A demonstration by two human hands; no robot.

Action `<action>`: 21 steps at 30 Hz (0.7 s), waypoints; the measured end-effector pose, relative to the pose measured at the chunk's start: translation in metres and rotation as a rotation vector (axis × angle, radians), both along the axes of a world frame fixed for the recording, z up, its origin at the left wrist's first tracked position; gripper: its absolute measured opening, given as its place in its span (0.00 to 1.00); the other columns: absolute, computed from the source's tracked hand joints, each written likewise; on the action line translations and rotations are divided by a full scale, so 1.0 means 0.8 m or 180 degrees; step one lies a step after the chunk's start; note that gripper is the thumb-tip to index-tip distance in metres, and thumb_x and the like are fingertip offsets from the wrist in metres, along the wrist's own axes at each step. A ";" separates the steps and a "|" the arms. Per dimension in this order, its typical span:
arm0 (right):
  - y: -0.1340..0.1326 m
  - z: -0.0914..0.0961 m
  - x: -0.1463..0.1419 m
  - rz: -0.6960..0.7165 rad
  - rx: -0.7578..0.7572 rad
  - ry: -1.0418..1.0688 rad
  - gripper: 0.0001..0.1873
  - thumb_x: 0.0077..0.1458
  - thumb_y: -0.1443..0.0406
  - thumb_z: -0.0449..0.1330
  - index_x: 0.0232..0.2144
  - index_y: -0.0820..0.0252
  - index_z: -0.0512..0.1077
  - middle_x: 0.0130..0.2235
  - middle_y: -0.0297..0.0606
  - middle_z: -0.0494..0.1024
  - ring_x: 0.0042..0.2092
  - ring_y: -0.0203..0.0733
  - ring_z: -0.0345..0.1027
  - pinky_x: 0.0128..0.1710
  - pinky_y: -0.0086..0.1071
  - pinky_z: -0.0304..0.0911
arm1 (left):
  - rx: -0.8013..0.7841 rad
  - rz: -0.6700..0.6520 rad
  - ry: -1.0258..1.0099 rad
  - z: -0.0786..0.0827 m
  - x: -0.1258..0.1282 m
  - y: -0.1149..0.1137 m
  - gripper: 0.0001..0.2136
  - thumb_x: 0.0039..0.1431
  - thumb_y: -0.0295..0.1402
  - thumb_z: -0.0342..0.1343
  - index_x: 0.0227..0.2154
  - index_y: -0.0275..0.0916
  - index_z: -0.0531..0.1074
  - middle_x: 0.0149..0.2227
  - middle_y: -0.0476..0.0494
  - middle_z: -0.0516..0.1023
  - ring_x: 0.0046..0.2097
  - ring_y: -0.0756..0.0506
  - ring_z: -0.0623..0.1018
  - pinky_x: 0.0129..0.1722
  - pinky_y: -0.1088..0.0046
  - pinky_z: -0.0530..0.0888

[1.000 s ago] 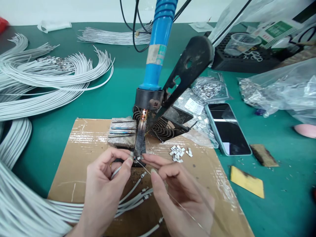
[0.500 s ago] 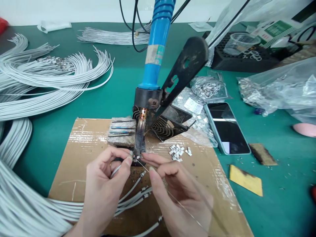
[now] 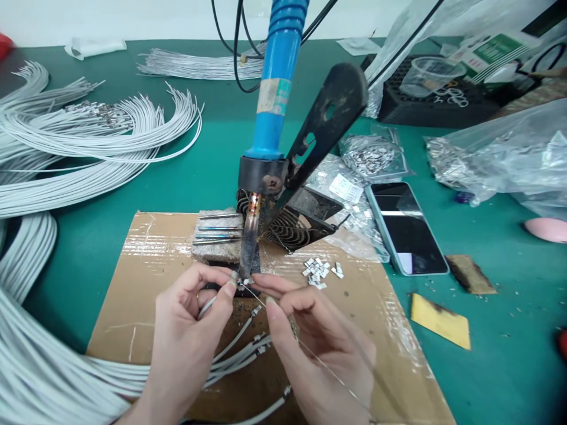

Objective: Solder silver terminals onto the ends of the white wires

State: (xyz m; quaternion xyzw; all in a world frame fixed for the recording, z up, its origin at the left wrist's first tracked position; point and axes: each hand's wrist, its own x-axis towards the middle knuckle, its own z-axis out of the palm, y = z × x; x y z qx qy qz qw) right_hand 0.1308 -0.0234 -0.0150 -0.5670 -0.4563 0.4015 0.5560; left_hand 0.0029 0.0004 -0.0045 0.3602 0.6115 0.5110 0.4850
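My left hand (image 3: 192, 321) pinches the end of a white cable (image 3: 207, 307) between thumb and forefinger, just below the tip of a soldering iron (image 3: 248, 245). The iron has a blue handle (image 3: 271, 112) and hangs tip down in a black bracket (image 3: 330, 118). Thin solder wire (image 3: 325, 367) runs through the pinched fingers of my right hand (image 3: 316, 339) up to the cable end. At the right fingertips, right beside the iron's tip, is a tiny metal tab (image 3: 246, 282). Exact contact there is too small to make out.
Cables with metal ends (image 3: 261, 345) lie on the cardboard (image 3: 119, 283), as does a pile of metal tabs (image 3: 315, 271). Bundles of white cable (image 3: 88, 177) fill the left. To the right are a phone (image 3: 407, 227), a yellow sponge (image 3: 440, 320) and bags of metal parts (image 3: 372, 156).
The soldering iron and its bracket have shifted slightly to the left. Both hands keep nearly the same place and grip.
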 end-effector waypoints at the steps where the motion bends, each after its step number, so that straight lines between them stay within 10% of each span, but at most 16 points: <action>1: 0.000 0.000 0.000 -0.0010 -0.0020 0.0004 0.12 0.62 0.69 0.62 0.26 0.53 0.71 0.43 0.29 0.87 0.47 0.36 0.82 0.50 0.25 0.71 | -0.0005 -0.0007 -0.0005 -0.001 0.000 -0.001 0.04 0.52 0.28 0.67 0.25 0.41 0.79 0.24 0.52 0.79 0.22 0.54 0.68 0.20 0.83 0.65; 21: 0.001 0.003 0.003 -0.0018 -0.0202 0.0129 0.12 0.61 0.69 0.63 0.25 0.53 0.70 0.43 0.33 0.88 0.47 0.40 0.83 0.47 0.28 0.73 | -0.0113 -0.0052 -0.0063 -0.006 0.001 -0.008 0.05 0.58 0.29 0.66 0.27 0.42 0.80 0.26 0.52 0.79 0.24 0.55 0.66 0.22 0.84 0.63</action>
